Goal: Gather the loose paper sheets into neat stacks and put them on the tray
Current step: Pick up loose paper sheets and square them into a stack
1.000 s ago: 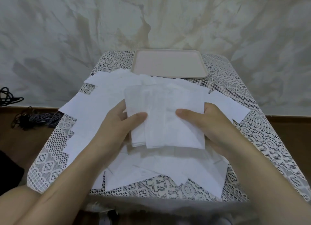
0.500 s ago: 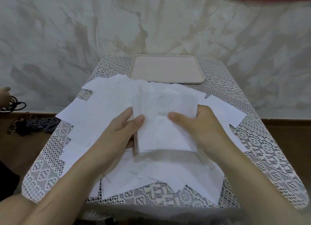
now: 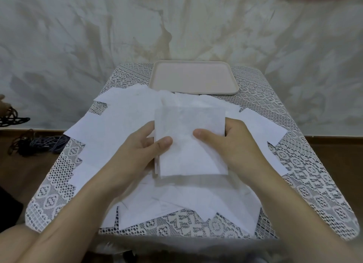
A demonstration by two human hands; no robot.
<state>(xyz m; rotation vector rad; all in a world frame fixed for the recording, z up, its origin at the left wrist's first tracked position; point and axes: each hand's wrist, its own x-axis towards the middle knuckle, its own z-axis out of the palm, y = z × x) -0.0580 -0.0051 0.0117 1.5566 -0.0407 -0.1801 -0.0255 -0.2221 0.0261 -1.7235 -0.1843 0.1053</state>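
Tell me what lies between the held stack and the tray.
Loose sheets, overlapping, cover the table from the stack up to the near rim of the tray; the head view shows it.

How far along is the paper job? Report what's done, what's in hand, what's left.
Done: nothing delivered; the tray is bare. In hand: left hand and right hand grip one fairly squared stack by its sides. Left: many loose sheets lie scattered over the table, to be stacked and, with this stack, moved to the tray.

The held sheets (image 3: 189,140) have been squared from a fan.
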